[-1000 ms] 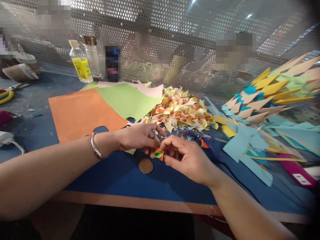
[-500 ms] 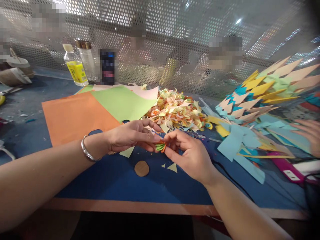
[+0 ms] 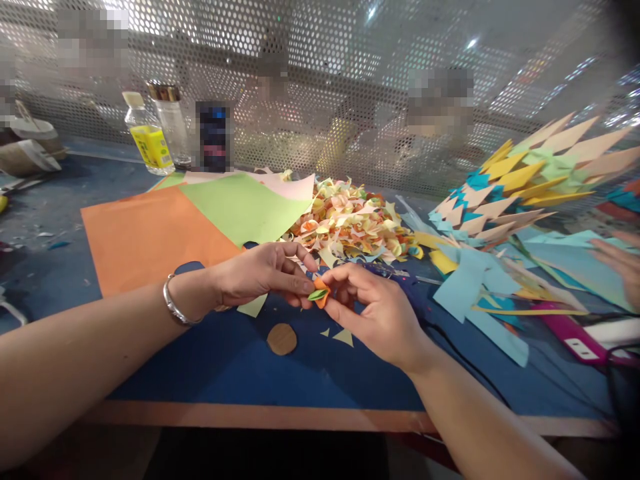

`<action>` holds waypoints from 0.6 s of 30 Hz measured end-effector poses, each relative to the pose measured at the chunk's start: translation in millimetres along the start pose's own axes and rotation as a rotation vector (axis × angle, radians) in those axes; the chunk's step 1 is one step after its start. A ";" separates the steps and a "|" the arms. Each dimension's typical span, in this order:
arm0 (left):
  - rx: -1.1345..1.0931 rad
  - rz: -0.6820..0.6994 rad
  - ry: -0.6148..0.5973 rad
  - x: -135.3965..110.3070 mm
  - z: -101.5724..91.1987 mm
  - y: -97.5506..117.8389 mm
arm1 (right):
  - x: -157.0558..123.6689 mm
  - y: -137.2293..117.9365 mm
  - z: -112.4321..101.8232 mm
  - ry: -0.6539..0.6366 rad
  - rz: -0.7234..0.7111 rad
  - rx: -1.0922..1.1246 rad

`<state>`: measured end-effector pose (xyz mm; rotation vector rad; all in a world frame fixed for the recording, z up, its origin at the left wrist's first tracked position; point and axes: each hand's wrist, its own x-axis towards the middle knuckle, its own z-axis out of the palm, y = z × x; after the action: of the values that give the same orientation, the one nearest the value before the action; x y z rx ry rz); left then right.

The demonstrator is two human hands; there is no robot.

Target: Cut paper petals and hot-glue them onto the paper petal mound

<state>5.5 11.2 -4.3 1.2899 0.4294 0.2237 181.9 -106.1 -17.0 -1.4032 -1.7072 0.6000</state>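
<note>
Between my two hands is a small folded orange and green paper piece (image 3: pixel 320 294). My left hand (image 3: pixel 273 272), below a silver bracelet, pinches its green side between thumb and fingers. The fingers of my right hand (image 3: pixel 373 303) are closed on its orange side. Below them on the blue table lies a brown cardboard disc (image 3: pixel 282 339), with a pale triangular paper scrap (image 3: pixel 344 338) to its right. Sheets of orange paper (image 3: pixel 150 237) and green paper (image 3: pixel 245 203) lie beyond my left hand.
A heap of curled paper pieces (image 3: pixel 357 223) lies behind my hands. Blue paper strips (image 3: pixel 463 283), a spiky paper construction (image 3: pixel 520 177) and a magenta power strip (image 3: pixel 575 337) are at right, near another person's hand (image 3: pixel 620 263). A bottle (image 3: pixel 150 140), jar (image 3: pixel 173 127) and phone (image 3: pixel 213 137) stand at the back.
The small paper piece has turned between my fingers, and more of its orange part shows. Both hands keep hold of it. The other person's hand at right has shifted slightly.
</note>
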 end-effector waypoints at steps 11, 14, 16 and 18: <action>0.140 -0.023 -0.005 -1.0 -4.8 4.0 | -1.6 0.6 -1.6 -0.006 -0.035 -0.099; 0.238 0.164 0.136 -1.7 -0.7 4.1 | -1.4 0.3 -3.5 0.044 0.001 -0.115; 0.313 0.321 0.248 -4.4 2.9 4.9 | -0.9 0.0 -4.6 0.073 0.013 -0.117; 0.444 0.453 0.324 -9.3 7.1 6.9 | 0.0 -0.1 -5.4 0.099 0.011 -0.119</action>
<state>0.7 3.2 5.5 1.7906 0.4722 0.7584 186.4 -106.8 -14.0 -1.5012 -1.6804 0.4338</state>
